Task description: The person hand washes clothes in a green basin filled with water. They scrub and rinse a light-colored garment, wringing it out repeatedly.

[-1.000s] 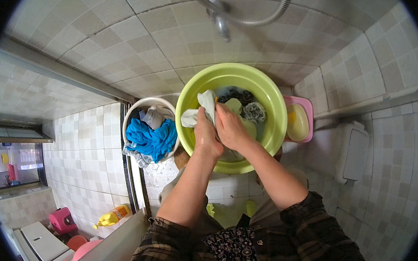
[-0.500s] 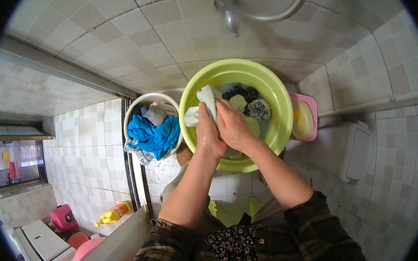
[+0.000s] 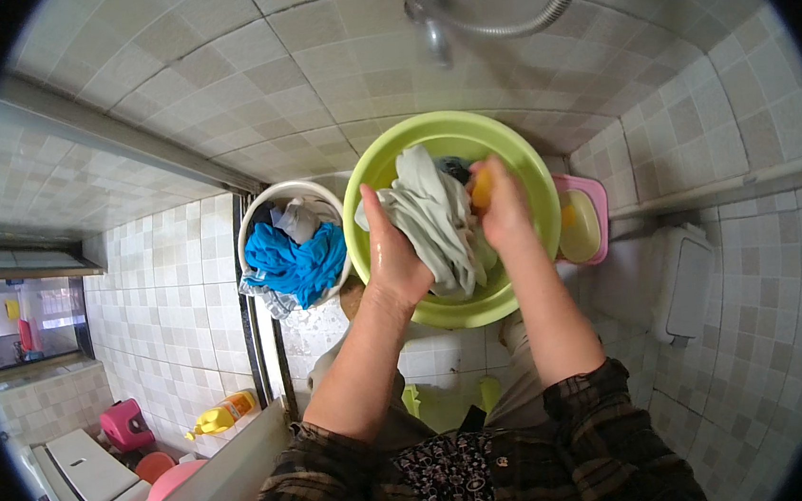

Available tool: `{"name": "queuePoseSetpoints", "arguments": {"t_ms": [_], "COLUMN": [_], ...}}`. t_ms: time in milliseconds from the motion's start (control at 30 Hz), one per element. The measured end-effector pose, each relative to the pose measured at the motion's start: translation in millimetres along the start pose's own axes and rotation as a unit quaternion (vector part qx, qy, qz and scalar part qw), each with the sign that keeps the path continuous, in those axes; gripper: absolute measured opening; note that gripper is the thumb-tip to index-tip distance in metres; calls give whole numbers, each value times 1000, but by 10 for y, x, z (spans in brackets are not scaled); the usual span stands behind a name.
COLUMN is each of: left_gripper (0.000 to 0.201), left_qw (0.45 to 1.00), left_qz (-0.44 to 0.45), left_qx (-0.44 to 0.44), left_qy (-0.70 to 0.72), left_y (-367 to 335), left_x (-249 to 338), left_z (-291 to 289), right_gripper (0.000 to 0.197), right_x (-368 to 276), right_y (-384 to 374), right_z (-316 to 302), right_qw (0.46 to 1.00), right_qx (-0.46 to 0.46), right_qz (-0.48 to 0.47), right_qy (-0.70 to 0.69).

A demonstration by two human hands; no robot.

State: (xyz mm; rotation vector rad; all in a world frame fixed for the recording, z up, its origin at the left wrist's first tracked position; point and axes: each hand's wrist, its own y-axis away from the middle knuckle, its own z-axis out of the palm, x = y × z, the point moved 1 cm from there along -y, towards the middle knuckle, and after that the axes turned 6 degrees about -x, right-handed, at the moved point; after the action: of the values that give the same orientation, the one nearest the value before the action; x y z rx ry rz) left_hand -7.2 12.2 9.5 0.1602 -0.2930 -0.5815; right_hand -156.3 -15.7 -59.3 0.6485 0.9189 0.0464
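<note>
A lime-green basin stands in front of me with wet laundry in it. Over it, my left hand supports a bunched pale grey-green garment, thumb up along its left side and the other fingers mostly hidden by the cloth. My right hand is curled round an orange bar, apparently soap, against the garment's right side. Dark cloth shows behind the garment.
Left of the basin is a white bucket of blue and grey clothes. A pink tray with a yellowish dish stands at the right. A shower hose hangs on the tiled wall. A yellow bottle lies farther left.
My hands were pressed together on a small twist of pale cloth. They have parted, the garment is spread wider between them, and the orange bar now shows in my right hand.
</note>
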Motion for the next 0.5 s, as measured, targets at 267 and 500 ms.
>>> {"name": "queuePoseSetpoints", "arguments": {"t_ms": [267,500], "left_gripper": [51,46], "left_qw": [993,999], "left_qz": [73,32], "left_qx": [90,2], "left_qy": [-29,35], "left_y": [-3,-63], "left_x": [-17,-76], "left_z": [-225,-182], "right_gripper": [30,34], "right_x": [39,-29], "right_y": [839,566], "right_z": [634,613], "right_qw": [614,638], "right_qx": [-279,-253], "right_qz": [-506,-458], "right_qy": [538,565]}}
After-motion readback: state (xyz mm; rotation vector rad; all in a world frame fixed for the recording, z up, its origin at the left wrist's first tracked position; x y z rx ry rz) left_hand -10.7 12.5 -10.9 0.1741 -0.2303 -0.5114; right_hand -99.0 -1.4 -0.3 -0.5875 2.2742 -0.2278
